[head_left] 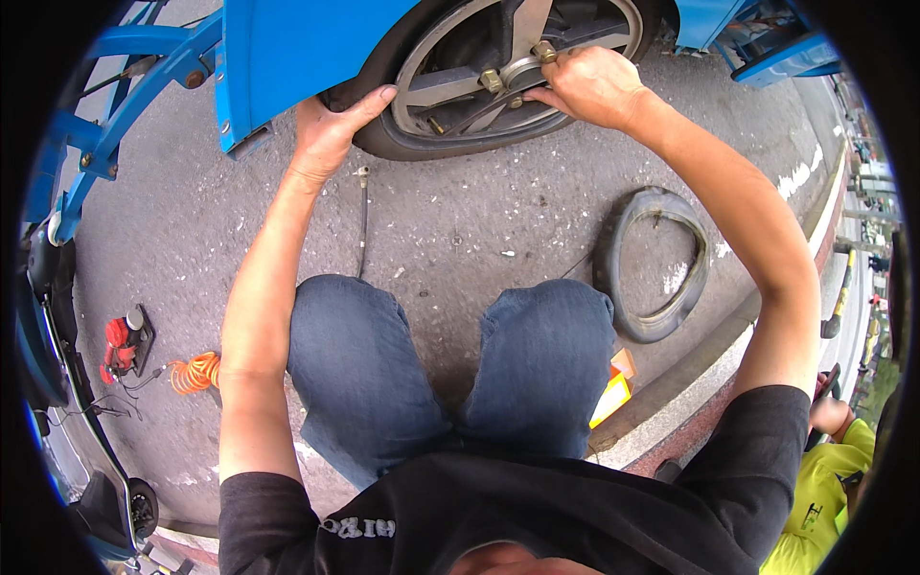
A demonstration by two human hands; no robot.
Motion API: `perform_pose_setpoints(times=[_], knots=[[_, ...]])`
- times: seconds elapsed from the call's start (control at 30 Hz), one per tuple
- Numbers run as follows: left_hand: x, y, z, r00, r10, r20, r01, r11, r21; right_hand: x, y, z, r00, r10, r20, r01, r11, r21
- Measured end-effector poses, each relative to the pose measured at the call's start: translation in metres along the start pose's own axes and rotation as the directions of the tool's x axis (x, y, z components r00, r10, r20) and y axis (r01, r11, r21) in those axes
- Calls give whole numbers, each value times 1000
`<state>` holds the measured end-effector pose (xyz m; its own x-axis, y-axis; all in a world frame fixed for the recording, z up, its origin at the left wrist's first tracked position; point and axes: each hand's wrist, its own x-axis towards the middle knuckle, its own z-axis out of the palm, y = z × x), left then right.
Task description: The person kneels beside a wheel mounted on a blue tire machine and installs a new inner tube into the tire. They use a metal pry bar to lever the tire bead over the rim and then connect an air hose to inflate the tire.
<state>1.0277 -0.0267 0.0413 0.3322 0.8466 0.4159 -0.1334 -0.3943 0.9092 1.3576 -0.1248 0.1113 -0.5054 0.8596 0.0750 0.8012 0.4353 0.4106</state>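
Shirt [537, 508] nearest; right of the panel [297, 57], the wheel [522, 71] looks heavy, stiff, best gripped by its tyre [431, 147]. Left hand [329, 136]: thumb wide, fingers hidden; right hand [594, 86]: curled, grip unclear.

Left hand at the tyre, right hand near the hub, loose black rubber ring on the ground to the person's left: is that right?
One slip: in the head view, the black rubber ring lies to the person's right, not left. The rest stands.

Passage open betw. knees [356, 331] & wheel [450, 147] (hose [363, 225] in way, L side); blue panel [302, 57] blocks upper L, rubber ring [610, 264] R.
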Motion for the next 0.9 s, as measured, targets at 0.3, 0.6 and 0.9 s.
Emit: perform_pose_setpoints(times=[0.3,0.6,0.9], knots=[[-1,4,2,1000,-10,7,10,1000,-17,-2,-1,7,999,-2,-33,3,999,36],[-1,2,-7,994,-46,96,41,998,57,-15,-32,-10,981,137,134,-157,976,151],[-6,-6,-6,996,-62,70,62,998,-3,-39,-38,-22,596,-106,796,-802,-25,597]])
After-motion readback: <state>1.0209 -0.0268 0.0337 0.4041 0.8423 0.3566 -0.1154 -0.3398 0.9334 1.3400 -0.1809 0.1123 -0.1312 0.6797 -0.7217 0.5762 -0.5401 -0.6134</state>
